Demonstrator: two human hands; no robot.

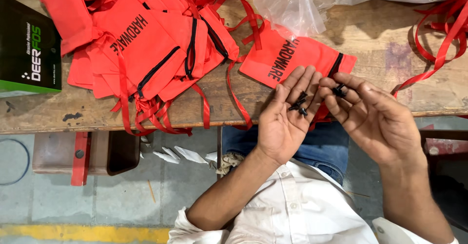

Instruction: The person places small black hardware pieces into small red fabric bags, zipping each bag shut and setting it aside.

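My left hand [285, 117] lies palm up over the front edge of the wooden table [58, 112], with a few small black screws [299, 105] resting on its fingers. My right hand [373, 115] is just to its right, fingertips pinched on another small black screw [340, 90]. Both hands hover over a flat red fabric pouch [273, 59] with black lettering and a black zipper, lying on the table right behind them.
A heap of like red pouches [146, 39] with red ribbon ties covers the table's left middle. A dark box with a green edge [29, 49] sits far left. Clear plastic bags [292, 5] lie at the back, loose red ribbons [443, 34] far right.
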